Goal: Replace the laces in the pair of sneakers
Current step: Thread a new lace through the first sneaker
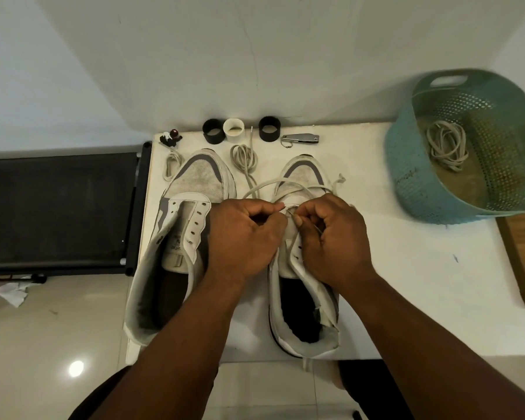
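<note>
You are working at a white table, with a teal perforated basket at its far right corner holding a tangle of laces (old ones, I would guess). Two sneakers stand side by side in front of you, toes pointing away: the left sneaker has bare eyelets and no lace, while the right sneaker is the one you are busy with. Beyond the toes lie two black rings, a white ring, a folded metal tool, a small figurine and two spare coiled laces, one between the shoes and one beside the left toe. Both your hands sit over the lowest eyelets of the right shoe. Your left hand has its fingers curled and appears to pinch one end of the white lace; your right hand pinches the other end between thumb and forefinger, just beside the left hand's fingertips. The lace loops away from your grip over the toe box and comes back, so its slack lies ahead of both hands along the shoe's long axis. The eyelet rows run toward you, under your palms, which means the next threading likely has to come back toward your body. The right hand is nearer the right-hand row, so it looks better placed to feed its end first. Which eyelet the lace has passed is hidden by your fingers.
</note>
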Demonstrator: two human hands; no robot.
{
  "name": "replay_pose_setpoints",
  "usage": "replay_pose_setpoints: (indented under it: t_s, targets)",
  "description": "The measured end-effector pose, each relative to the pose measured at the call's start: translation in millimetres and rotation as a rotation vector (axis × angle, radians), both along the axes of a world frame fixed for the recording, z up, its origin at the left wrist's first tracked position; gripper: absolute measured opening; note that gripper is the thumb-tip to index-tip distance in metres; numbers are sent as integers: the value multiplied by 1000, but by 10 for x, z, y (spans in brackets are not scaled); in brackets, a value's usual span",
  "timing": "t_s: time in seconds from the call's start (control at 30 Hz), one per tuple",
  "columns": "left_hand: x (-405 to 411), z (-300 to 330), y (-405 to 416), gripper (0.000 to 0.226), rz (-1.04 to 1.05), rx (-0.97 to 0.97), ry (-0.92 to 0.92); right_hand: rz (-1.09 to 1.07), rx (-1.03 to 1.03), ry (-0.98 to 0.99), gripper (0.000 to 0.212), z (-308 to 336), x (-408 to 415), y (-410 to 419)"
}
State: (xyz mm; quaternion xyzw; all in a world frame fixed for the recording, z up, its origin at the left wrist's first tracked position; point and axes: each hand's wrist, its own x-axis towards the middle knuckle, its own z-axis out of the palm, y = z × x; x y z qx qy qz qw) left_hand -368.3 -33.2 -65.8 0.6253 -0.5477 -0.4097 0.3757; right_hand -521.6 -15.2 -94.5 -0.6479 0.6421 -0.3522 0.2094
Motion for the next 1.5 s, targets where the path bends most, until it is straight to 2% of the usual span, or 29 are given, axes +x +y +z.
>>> replay_pose_setpoints:
  t_s: [0.33,0.43,0.57,0.7,0.8,0.9,1.0,1.07,1.17,1.23,1.33,1.43,1.5]
  targets:
    - [-45,-34,38,23,13,-10,90,-38,2,-74,6,-2,38,-20]
    - [-52,-72,32,12,12,-34,115,-45,-13,-116,5,13,33,-30]
    - [-33,-98,-59,10,-5,-29,39,-26,-25,-108,3,27,1,-56]
    - [-44,-88,-124,8,-7,45,43,-18,-20,-97,11,46,-59,-85]
    - [-73,-27,-131,15,111,-45,200,34,-22,-84,14,83,-120,-84]
    - [-72,146,-135,16,159,-237,521,63,-70,-142,5,149,-194,-81]
    - [-31,322,-156,17,205,-328,687,-168,-93,-234,16,206,-375,-165]
    - [5,377,-176,17,235,-359,702,-324,3,-228,21,188,-508,-232]
    - [31,361,-210,15,218,-411,636,-330,168,-196,18,125,-587,-256]
    - [16,304,-206,12,147,-363,519,-238,153,-171,17,162,-534,-243]
    - [-2,173,-170,6,-68,-167,197,-18,71,-95,26,216,-389,-219]
    - [32,102,-129,22,-231,-38,-239,80,114,-44,32,177,-303,-189]
    - [61,147,-122,22,-253,34,-357,89,120,-16,34,140,-303,-188]
